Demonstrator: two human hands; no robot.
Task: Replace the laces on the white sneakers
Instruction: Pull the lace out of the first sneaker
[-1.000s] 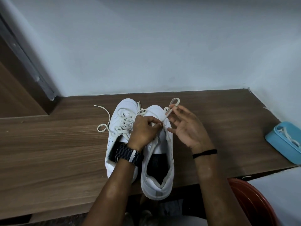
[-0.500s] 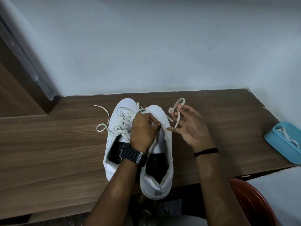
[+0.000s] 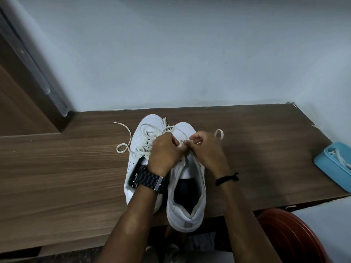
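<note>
r hand moved in, both pinch lace over sneaker.

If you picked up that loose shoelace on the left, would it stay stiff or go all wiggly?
Probably wiggly: the loose lace already curls into a loop on the wooden table. It looks thin, so likely very light. It would probably dangle and swing rather than hold shape.

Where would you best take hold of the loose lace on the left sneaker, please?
Pinch the loose lace near its free tip, which lies flat on the wooden bench left of the left sneaker. Come from the left and above; both hands crowd the right side.
</note>
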